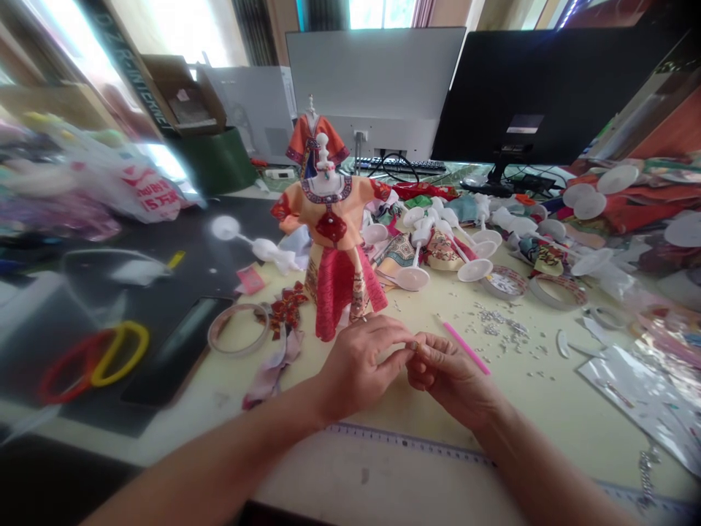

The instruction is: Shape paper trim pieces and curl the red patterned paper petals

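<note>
My left hand [355, 365] and my right hand [452, 372] meet over the table, their fingertips pinched together around a tiny golden-brown piece [416, 346]. It is too small to name. Just behind my left hand stands a small dress form in a peach top [328, 212] with a dark patterned collar, a red front ornament and a red-and-cream skirt [334, 292]. Close to my right hand lies a pink pen-like stick [465, 348]. Tiny silvery pieces [501, 325] are scattered further right.
Left are a tape roll [239, 330], a dark phone-like slab [178, 351] and scissors with red and yellow handles [120, 353]. Several white doll stands [412, 278] and cloth pieces lie behind. A ruler [405, 442] runs along the front; monitors [377, 80] stand at the back.
</note>
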Demonstrator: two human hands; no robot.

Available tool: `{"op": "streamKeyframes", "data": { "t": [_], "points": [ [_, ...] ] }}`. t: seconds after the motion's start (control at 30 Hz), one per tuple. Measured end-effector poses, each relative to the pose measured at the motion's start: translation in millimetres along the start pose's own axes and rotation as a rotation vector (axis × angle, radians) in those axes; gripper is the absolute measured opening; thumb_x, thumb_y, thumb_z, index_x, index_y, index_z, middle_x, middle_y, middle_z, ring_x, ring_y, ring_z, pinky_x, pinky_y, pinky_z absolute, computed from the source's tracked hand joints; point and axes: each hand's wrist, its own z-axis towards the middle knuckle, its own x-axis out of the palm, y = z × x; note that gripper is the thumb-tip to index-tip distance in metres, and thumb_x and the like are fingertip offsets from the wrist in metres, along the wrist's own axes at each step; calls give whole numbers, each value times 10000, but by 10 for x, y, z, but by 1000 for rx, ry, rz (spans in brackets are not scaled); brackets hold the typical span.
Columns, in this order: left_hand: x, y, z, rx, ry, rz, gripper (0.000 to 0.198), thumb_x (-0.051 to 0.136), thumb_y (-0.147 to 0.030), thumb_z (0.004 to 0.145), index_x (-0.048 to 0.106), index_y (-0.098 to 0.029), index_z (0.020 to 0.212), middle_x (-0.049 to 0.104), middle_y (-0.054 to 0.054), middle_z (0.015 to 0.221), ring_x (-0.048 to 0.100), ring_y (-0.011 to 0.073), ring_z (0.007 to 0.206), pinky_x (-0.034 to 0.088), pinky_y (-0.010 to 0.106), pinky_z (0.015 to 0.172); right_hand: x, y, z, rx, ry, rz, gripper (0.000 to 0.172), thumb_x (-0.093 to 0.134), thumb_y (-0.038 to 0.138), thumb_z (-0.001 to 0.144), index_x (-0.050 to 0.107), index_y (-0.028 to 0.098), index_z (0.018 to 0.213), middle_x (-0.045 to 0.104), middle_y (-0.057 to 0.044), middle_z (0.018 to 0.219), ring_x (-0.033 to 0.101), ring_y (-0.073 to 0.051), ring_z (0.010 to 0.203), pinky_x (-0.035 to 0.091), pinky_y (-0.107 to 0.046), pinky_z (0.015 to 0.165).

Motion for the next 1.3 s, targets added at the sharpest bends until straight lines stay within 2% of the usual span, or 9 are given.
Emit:
{"op": "streamKeyframes", "data": {
  "t": [0.17, 0.47, 0.8, 1.3],
  "points": [
    [-40, -13, 38, -36, 60, -71, 82, 596, -118, 821, 667, -135, 857, 676, 62, 859, 626, 142, 825, 508, 261, 769, 19, 5, 2, 3, 3, -36, 212, 710, 301, 775, 630, 140, 663, 494, 24, 549, 391, -52, 471, 332, -200, 493],
    [-101, -36, 56, -165, 152, -171, 86, 595, -113, 815, 679, -110, 800, 641, 51, 725, 582, 125, 695, 467, 237, 643, 28, 15, -6, 22, 24, -83, 248, 701, 330, 780, 610, 134, 659, 481, 27, 530, 399, -59, 463, 326, -209, 482],
    [-113, -30, 64, -221, 175, -203, 113, 580, -143, 829, 668, -111, 766, 631, 44, 715, 569, 120, 683, 450, 236, 637, 30, 15, -19, 20, 67, -85, 254, 669, 305, 812, 585, 136, 642, 467, 30, 540, 396, -61, 468, 342, -217, 496],
    [-120, -76, 103, -381, 185, -274, 76, 626, -163, 789, 681, -158, 736, 646, 11, 712, 590, 112, 676, 465, 229, 636, 40, 16, -23, 3, 34, -131, 253, 689, 321, 793, 592, 150, 633, 475, 30, 521, 405, -69, 470, 340, -220, 499]
  ]
}}
